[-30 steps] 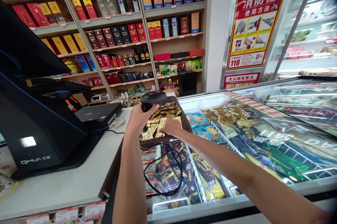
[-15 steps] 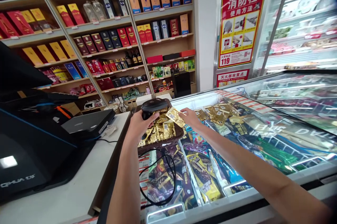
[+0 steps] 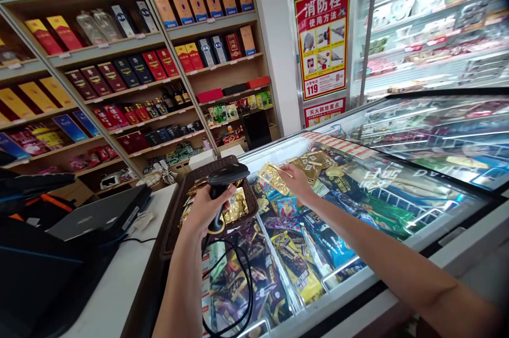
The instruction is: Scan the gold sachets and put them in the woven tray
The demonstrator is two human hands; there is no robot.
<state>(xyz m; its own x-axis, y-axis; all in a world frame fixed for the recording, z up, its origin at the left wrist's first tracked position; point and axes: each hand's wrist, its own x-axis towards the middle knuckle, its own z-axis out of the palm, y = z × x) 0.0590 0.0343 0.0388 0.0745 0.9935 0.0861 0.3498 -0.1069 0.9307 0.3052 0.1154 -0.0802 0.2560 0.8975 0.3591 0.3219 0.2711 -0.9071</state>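
My left hand (image 3: 204, 208) is wrapped round the handle of a black barcode scanner (image 3: 228, 172), whose head points right. Below it sits a dark brown woven basket (image 3: 169, 232) with several gold foil packets (image 3: 237, 204) inside. In my right hand (image 3: 296, 181), a single gold foil packet (image 3: 272, 178) is pinched at its right end, held up to the right of the scanner, apart from it. More gold packets (image 3: 312, 163) lie on the freezer's glass top behind my right hand. The scanner's black cable (image 3: 250, 285) loops down over the glass.
A glass-topped freezer (image 3: 314, 309) full of bagged ice creams spans the middle and right. On the left, a white counter (image 3: 105, 274) carries a black flat device (image 3: 101, 213) and dark equipment. Shelves of boxed goods (image 3: 139, 70) stand behind, beside a red and yellow poster (image 3: 322, 41).
My view has turned right. The scanner has swung so its head points toward the packet, and my right hand has drawn its packet away from the basket, over the freezer glass.
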